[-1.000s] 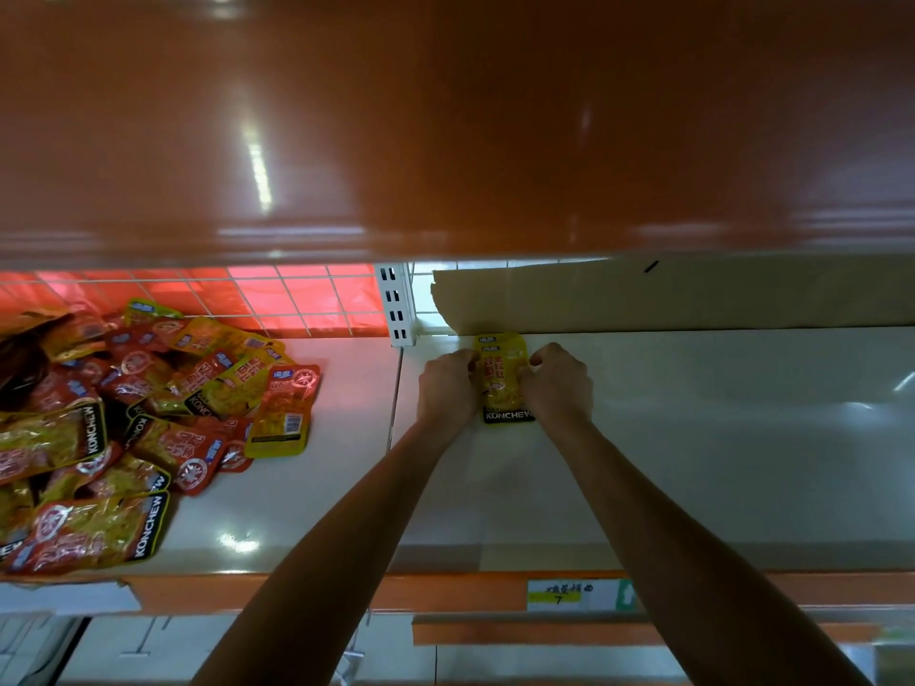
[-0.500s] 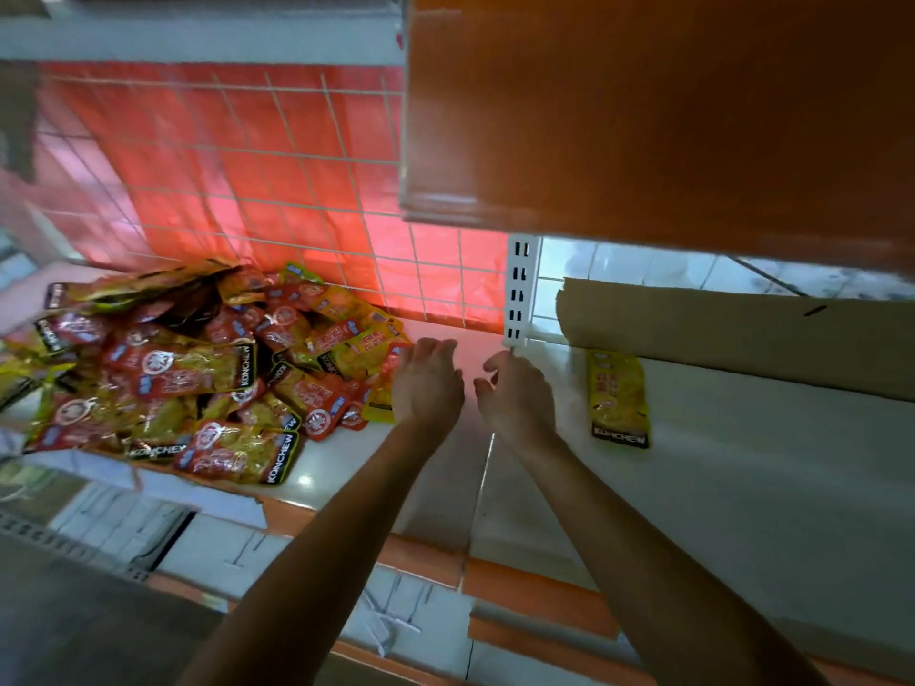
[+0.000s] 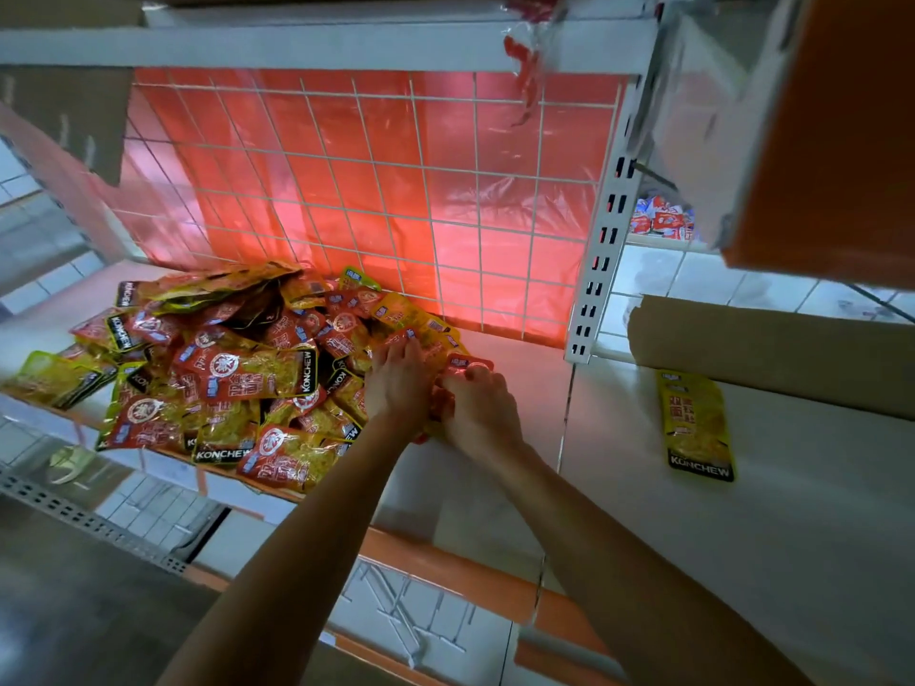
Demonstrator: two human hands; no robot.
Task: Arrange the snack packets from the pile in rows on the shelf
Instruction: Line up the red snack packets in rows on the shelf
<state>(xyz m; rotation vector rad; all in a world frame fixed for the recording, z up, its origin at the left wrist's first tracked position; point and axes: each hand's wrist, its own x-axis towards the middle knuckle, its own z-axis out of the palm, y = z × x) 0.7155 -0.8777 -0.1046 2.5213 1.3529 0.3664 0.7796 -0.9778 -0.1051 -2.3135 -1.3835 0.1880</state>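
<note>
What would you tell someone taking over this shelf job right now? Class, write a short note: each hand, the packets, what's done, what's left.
Left hand lies on the right edge of the pile; grip unclear.
Right hand pinches a red packet at that edge.
Done: one yellow packet lies flat on the shelf to the right, by the cardboard.
Left: nearly all the pile; no row yet.
</note>
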